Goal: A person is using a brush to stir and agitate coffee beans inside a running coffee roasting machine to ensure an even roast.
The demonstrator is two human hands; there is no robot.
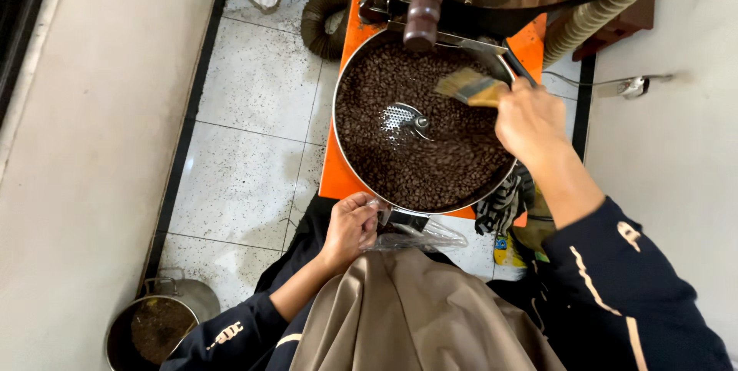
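Round cooling tray (pixel 344 157) full of dark roasted beans (pixel 430 163), none swept out; right hand (pixel 530 119) grip closed on brush (pixel 470 86) over beans, left hand (pixel 350 226) grip pinching clear bag (pixel 419 236) at the chute below.

brush (pixel 470 86): flat, pale bristles, gripped in right hand (pixel 530 119)
plastic bag (pixel 419 236): clear, crumpled, pinched by left hand (pixel 350 226)

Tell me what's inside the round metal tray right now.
The round metal tray holds dark roasted coffee beans with a perforated metal stirrer hub at its centre. The right hand holds a brush over the beans. The tray's floor is covered by beans.
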